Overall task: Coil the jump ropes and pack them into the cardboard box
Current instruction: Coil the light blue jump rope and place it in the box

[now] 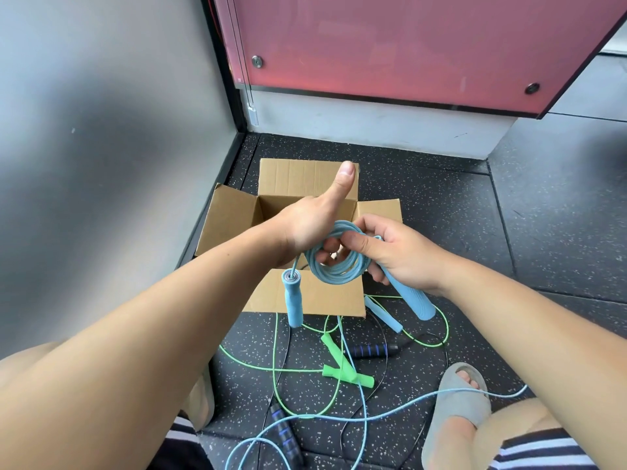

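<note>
Left hand (314, 218): thumb stuck straight up, fingers curled down into the blue coil (339, 266). Only 2 fingertips show through the ring; the rest are hidden behind the palm.
Right hand (400, 252): thumb and fingers pinch the right side of the blue coil. The held handle (409, 295) lies under the palm, its top end covered and its bottom end poking down free.
Blue coil: several loops gathered into 1 ring, in the air over the near part of the cardboard box (230, 218), not inside it.
Hanging handle (292, 300): dangles upright on a short cord from the left of the blue coil, in front of the near flap.
Cardboard box: open, 4 flaps spread. The hands block most of the inside, so its contents cannot be told.
Floor (441, 215): dark and speckled, with loose ropes tangled near the box.
Green rope (339, 366): 2 handles crossed.
Black rope (373, 351): blue-ringed grips, the cord thin and hard to trace.
Second blue rope (383, 315): only 1 handle shows; the cord runs behind the right forearm.
Slipper (454, 401): grey, on a foot, partly covered by the arm.
</note>
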